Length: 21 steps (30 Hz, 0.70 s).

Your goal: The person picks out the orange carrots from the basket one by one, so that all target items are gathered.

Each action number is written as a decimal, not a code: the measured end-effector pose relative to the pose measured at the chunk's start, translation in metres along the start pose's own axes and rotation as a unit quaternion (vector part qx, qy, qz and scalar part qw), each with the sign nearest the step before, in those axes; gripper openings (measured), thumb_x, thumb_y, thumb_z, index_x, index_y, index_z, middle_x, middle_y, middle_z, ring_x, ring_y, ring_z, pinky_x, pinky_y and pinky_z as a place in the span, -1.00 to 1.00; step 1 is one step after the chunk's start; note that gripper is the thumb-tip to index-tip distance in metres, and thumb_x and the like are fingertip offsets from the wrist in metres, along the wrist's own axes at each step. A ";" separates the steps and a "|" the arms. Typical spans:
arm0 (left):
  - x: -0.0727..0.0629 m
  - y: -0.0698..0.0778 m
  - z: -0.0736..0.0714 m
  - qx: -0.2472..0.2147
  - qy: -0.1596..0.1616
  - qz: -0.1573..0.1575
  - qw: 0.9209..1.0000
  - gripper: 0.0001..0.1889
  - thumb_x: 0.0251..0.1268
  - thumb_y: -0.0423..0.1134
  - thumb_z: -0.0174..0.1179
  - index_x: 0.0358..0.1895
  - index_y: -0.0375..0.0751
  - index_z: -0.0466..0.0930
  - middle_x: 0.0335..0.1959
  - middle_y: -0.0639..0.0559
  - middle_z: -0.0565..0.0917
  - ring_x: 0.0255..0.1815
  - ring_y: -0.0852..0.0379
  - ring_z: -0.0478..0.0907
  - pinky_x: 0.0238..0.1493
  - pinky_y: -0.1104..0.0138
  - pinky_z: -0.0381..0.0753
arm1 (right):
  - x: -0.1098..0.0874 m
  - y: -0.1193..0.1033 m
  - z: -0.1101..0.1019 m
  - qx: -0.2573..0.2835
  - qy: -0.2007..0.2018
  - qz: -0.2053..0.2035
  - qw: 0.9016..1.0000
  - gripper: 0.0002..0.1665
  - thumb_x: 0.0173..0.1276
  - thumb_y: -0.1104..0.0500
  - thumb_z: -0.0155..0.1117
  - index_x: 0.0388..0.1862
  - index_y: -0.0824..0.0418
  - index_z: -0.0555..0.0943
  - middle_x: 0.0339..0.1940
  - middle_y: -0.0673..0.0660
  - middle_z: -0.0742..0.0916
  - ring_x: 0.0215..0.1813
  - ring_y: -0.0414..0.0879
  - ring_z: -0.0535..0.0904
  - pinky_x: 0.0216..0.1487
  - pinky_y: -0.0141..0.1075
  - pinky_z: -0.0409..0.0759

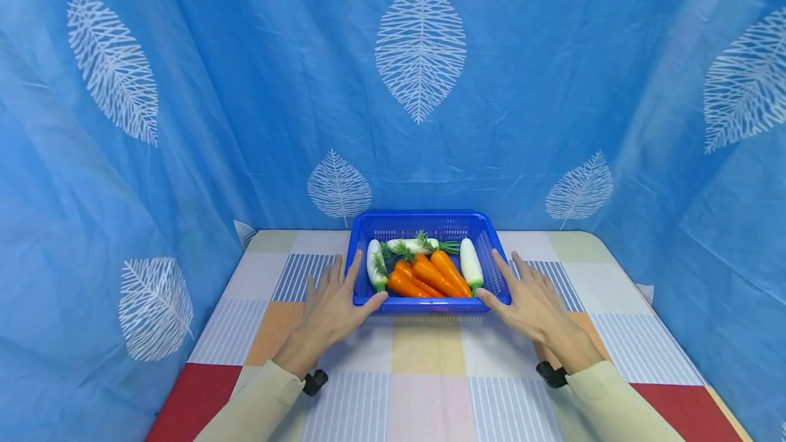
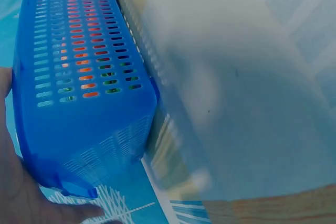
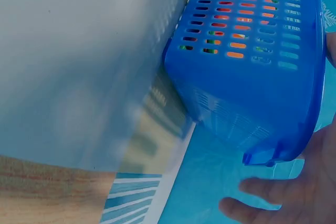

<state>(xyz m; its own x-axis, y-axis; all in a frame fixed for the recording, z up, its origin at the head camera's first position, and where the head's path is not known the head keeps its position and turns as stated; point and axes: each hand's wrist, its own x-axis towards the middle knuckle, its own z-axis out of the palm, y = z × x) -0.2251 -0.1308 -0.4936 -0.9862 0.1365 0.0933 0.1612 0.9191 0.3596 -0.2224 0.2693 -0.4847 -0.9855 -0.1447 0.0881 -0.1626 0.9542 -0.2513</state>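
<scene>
A blue plastic basket with slotted walls stands on the table between my two hands. Several orange carrots with green tops lie inside it. Around them are a white radish at the left, another white radish at the right and a third across the back. My left hand spreads its fingers beside the basket's left end, thumb by the front corner. At the opposite end, my right hand is spread likewise. Both wrist views show fingers close to the rim; whether they touch it, I cannot tell.
A checked cloth with striped, orange and red squares covers the table. Close behind the basket hangs a blue curtain with white leaf prints, which also closes off both sides. Each wrist wears a black band.
</scene>
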 end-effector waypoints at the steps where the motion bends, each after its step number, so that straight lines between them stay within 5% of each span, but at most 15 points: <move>1: -0.001 0.000 0.001 -0.009 -0.001 0.000 1.000 0.16 0.57 0.66 0.09 1.00 0.14 -0.05 0.94 -0.42 0.14 0.88 -0.60 0.24 0.81 -0.69 0.04 | 0.000 0.000 0.001 0.004 -0.003 -0.001 1.000 0.26 0.68 -0.66 0.02 1.03 0.02 0.03 0.92 0.55 0.24 0.79 0.77 0.28 0.73 0.75 0.23; 10: -0.004 0.003 0.006 -0.042 0.004 -0.003 0.999 0.18 0.64 0.57 0.13 0.98 -0.09 -0.07 0.94 -0.36 0.18 0.72 -0.57 0.50 0.76 -0.45 0.47 | 0.000 -0.003 0.004 0.003 0.006 -0.015 1.000 0.34 0.69 -0.63 0.09 0.98 0.29 0.09 0.73 0.68 0.46 0.47 0.70 0.64 0.43 0.61 0.68; 16: -0.010 0.002 0.005 -0.057 -0.001 -0.011 0.998 0.17 0.66 0.53 0.17 0.98 -0.13 -0.06 0.92 -0.42 0.21 0.69 -0.53 0.56 0.57 -0.38 0.72 | -0.005 -0.007 0.002 0.005 0.008 -0.019 1.000 0.38 0.68 -0.62 0.12 0.95 0.40 0.09 0.71 0.72 0.45 0.45 0.69 0.66 0.38 0.58 0.73; 21: -0.021 -0.002 0.001 -0.063 -0.001 -0.010 0.998 0.19 0.64 0.55 0.15 0.97 -0.16 -0.04 0.88 -0.47 0.27 0.67 -0.54 0.58 0.57 -0.38 0.72 | -0.011 -0.011 0.002 0.006 0.013 -0.024 1.000 0.41 0.67 -0.64 0.13 0.94 0.42 0.10 0.71 0.71 0.46 0.52 0.67 0.62 0.41 0.56 0.73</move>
<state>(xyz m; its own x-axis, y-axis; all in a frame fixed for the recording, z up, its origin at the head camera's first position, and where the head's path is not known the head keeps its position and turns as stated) -0.2050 -0.1353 -0.4971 -0.9893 0.1198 0.0833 0.1451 0.8677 0.4754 -0.2094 0.2598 -0.4853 -0.9750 -0.1830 0.1262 -0.2103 0.9430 -0.2580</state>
